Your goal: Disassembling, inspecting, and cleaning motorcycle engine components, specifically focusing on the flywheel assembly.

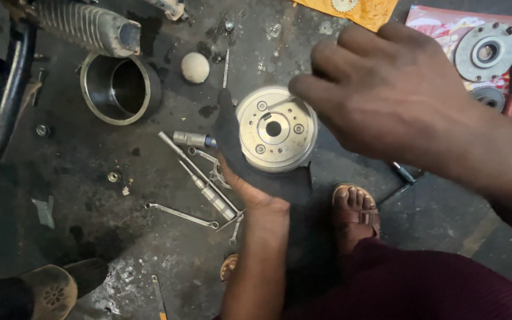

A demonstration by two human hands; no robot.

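Well left of both hands, a metal ring (118, 89) is lying on the stained floor (90, 195). Socket extensions and a spanner (200, 181) are resting just beside the left hand (245, 188). That hand is cupping a round clutch hub (276, 128) from below through a dark rag (232, 148), fingers closed under it. The right hand (386, 95) is hovering over the hub's right edge, fingertips pinching a thin metal tool (281, 103) against it.
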